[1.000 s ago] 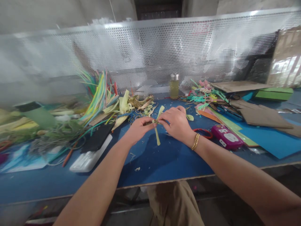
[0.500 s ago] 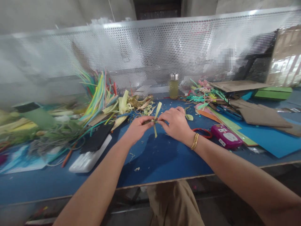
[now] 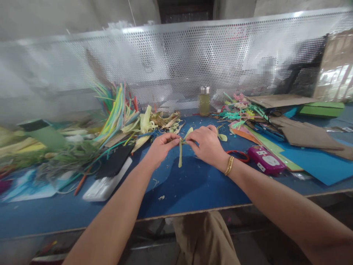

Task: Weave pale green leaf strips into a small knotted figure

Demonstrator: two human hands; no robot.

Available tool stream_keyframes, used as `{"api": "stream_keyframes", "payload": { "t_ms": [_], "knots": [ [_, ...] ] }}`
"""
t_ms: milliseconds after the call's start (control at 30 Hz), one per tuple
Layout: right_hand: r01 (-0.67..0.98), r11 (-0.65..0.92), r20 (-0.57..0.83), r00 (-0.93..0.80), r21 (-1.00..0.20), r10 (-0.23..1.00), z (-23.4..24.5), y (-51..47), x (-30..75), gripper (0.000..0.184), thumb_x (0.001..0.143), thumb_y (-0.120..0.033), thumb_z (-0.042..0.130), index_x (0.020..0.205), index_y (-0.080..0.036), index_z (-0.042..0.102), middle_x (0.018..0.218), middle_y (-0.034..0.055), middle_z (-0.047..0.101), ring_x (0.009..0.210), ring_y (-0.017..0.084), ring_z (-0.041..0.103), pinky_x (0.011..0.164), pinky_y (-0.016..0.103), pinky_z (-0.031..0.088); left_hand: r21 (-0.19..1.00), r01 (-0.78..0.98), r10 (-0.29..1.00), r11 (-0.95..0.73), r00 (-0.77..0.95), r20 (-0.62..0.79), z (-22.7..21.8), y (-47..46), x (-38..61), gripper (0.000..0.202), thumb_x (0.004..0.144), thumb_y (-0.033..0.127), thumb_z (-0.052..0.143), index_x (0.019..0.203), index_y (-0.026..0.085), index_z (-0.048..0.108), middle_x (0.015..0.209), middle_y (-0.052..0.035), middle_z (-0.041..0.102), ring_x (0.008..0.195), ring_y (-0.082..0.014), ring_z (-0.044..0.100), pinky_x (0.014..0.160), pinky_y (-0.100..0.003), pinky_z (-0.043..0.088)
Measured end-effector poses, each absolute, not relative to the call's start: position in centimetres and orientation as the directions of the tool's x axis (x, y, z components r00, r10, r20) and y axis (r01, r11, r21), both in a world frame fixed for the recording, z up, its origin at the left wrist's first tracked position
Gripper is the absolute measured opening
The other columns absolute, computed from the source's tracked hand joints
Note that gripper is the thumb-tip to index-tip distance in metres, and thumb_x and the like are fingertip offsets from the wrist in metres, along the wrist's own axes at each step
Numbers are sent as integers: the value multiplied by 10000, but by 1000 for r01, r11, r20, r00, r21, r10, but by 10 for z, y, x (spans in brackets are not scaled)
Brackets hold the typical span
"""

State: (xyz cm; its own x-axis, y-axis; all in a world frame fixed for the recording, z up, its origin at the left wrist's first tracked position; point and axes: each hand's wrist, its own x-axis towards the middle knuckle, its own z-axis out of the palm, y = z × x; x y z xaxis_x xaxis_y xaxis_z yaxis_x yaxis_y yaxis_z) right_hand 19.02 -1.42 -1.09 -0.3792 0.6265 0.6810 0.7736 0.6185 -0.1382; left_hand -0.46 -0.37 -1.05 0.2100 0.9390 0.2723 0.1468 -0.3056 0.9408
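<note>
Over the middle of the blue tabletop, my left hand (image 3: 163,148) pinches a pale green strip of corn husk (image 3: 180,156) between thumb and forefinger. One end of the strip hangs down below the fingertips. My right hand (image 3: 206,144), with a gold bracelet at the wrist, is closed in a pinch on the same husk, just right of the left fingertips. Another piece of the husk sticks up between the two hands. Exactly how the pieces cross is hidden by the fingers. A heap of corn husks (image 3: 146,123) lies beyond my left hand.
At left are pipe cleaners (image 3: 116,110), a black phone (image 3: 114,162) and a white case (image 3: 106,184). A glass bottle (image 3: 204,101) stands at the back before a perforated metal screen (image 3: 176,62). At right lie a purple box-like device (image 3: 266,161), blue paper (image 3: 311,165) and brown cardboard (image 3: 309,134).
The husk's upper end has dropped lower and tilted right, and its lower end hangs straighter and longer. Both hands stay nearly in place, still pinching.
</note>
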Motion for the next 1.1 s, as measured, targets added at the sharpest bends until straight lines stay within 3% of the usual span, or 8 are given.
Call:
{"api": "stream_keyframes", "payload": {
  "t_ms": [367, 1100],
  "knots": [
    [789, 612, 721, -395, -50, 569, -7, -18, 191, 227, 945, -323, 521, 842, -255, 711, 834, 14, 684, 866, 196, 504, 904, 416, 203, 978, 68, 969, -195, 169, 181, -13, -1, -5, 208, 699, 364, 756, 776, 189, 675, 727, -6, 640, 707, -140, 571, 674, -274, 408],
    [785, 617, 720, -403, -45, 565, -7, -18, 191, 202, 936, -332, 529, 874, -236, 696, 837, 21, 687, 843, 195, 510, 903, 402, 220, 989, -29, 983, -144, 115, 146, -18, 1, -3, 264, 664, 345, 803, 813, 192, 648, 671, 23, 623, 619, -107, 574, 602, -243, 409]
  ]
}}
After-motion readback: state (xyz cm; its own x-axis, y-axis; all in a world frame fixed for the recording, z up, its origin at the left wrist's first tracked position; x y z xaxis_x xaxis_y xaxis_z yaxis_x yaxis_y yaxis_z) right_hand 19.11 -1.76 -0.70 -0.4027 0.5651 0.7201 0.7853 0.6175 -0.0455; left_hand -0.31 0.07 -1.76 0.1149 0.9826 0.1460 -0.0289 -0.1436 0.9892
